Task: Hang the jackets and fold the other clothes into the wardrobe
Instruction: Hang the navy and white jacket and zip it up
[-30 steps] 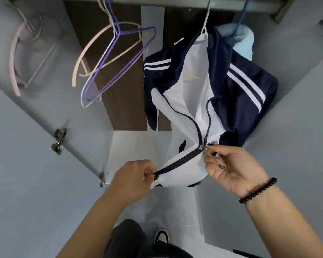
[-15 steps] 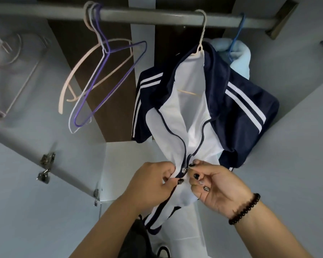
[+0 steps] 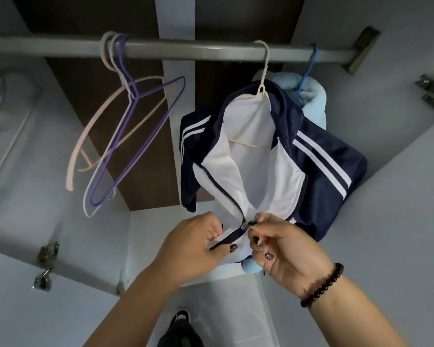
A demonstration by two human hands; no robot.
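A navy jacket (image 3: 318,161) with a white lining and white shoulder stripes hangs on a pale hanger (image 3: 262,78) from the wardrobe rail (image 3: 186,50), right of centre, and you are working at its zipper (image 3: 243,225) near the bottom of the open front. Your left hand (image 3: 193,249) pinches the lower left edge of the jacket between thumb and curled fingers, holding it taut. Your right hand (image 3: 281,249) has fingers curled at the zipper pull, pinching it just where the two front edges meet. You appear to be zipping up an already hung jacket; the next move likely calls for keeping the hem tight with the left hand while the right draws the slider upward along the teeth. Behind the jacket, a light blue garment (image 3: 313,96) hangs on a blue hanger (image 3: 308,68). To the left, three empty hangers (image 3: 125,136), peach, white and purple, dangle together from the rail. Compared with a second ago, your hands have come together: the left then held the hem out well apart from the right, and now they sit just beside each other.
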